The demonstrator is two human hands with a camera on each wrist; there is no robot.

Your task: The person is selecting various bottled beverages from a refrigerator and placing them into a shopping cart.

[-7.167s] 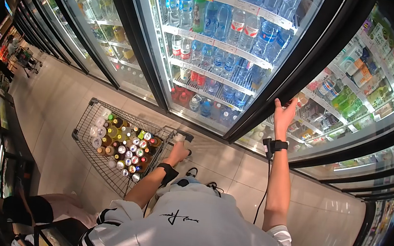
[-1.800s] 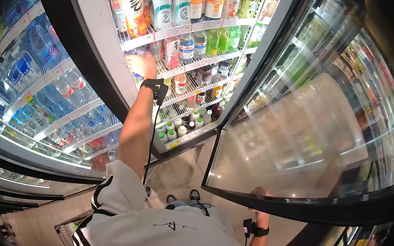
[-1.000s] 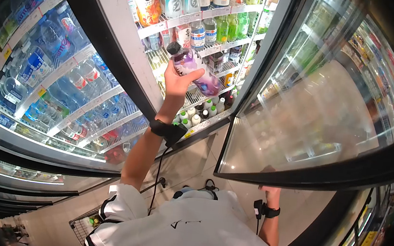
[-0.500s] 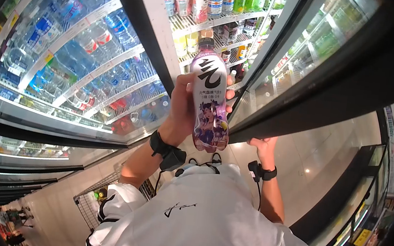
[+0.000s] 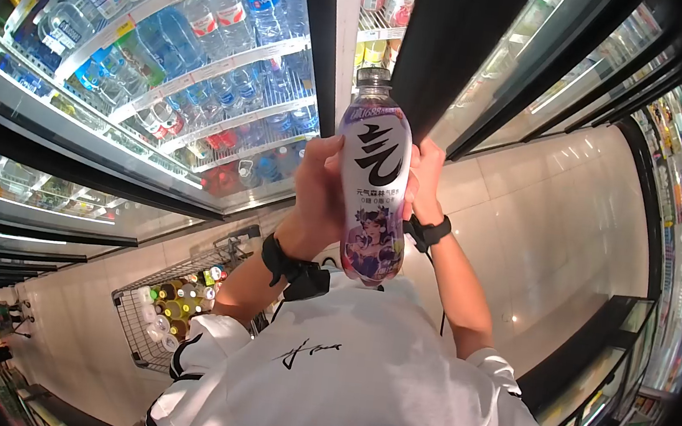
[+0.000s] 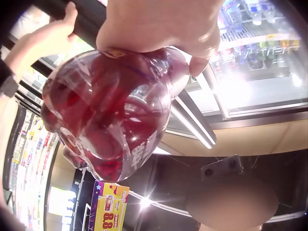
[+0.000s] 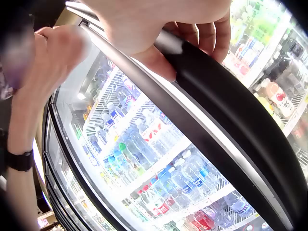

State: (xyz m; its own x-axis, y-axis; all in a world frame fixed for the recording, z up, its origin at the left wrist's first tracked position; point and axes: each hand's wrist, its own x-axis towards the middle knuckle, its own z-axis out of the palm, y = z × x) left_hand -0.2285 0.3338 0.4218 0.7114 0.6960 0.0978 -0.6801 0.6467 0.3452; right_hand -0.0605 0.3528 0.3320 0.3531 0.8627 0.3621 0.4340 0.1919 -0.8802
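Observation:
A soda bottle (image 5: 373, 191) with a purple and white label and dark cap stands upright before the chest in the head view. My left hand (image 5: 316, 189) grips it round the middle. From below, the left wrist view shows the bottle's lobed reddish base (image 6: 108, 118) under the left hand (image 6: 159, 24). Behind the bottle, my right hand (image 5: 430, 173) holds the edge of a black-framed fridge door (image 5: 448, 48). In the right wrist view the thumb lies on one side of the door frame (image 7: 236, 108) and the fingers curl over the other.
A wire shopping cart (image 5: 138, 333) loaded with bottles and cans stands at lower left. Shelves of water bottles (image 5: 200, 45) fill the fridge on the left. Low display cases (image 5: 583, 375) line the right, beyond the tiled floor (image 5: 549, 228).
The left hand has taken the purple soda bottle from the shelf and brought it to the chest. The right hand has swung the fridge door inward, narrowing the opening. The cart shows more.

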